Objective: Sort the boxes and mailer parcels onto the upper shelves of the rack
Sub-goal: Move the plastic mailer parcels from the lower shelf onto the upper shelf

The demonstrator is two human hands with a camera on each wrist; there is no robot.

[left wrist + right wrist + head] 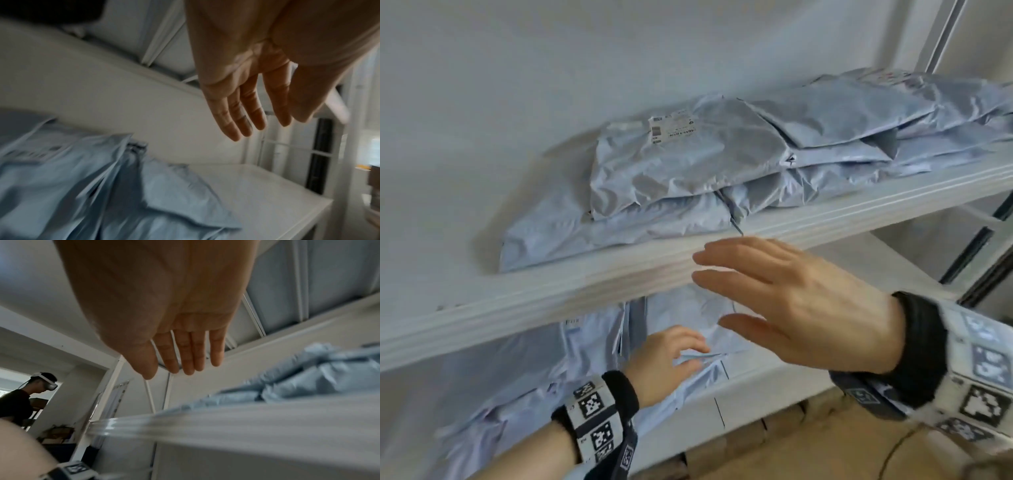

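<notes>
The right hand [801, 301] hangs in front of the upper shelf [619, 274], at about 4 o'clock in the head view, fingers straight and slightly spread, holding nothing and touching nothing. The right wrist view shows the same flat, empty palm, with the shelf's front edge blurred beneath it.

The left hand [664, 359] sits lower, near 6 o'clock, reaching in under the upper shelf over the mailer bags [524, 387] on the lower shelf [763, 383]. Its fingers look loosely bent in the head view and straight in the left wrist view; it holds nothing, and I cannot tell whether the fingertips touch the plastic.

A heap of pale blue mailer parcels [688, 164] lies on the upper shelf, spreading from 12 toward 2 o'clock, overlapping each other; the top left one carries a white label [671, 128].

In the right wrist view, a person [18, 402] wearing a headset stands at 9 o'clock, well apart from the rack.
</notes>
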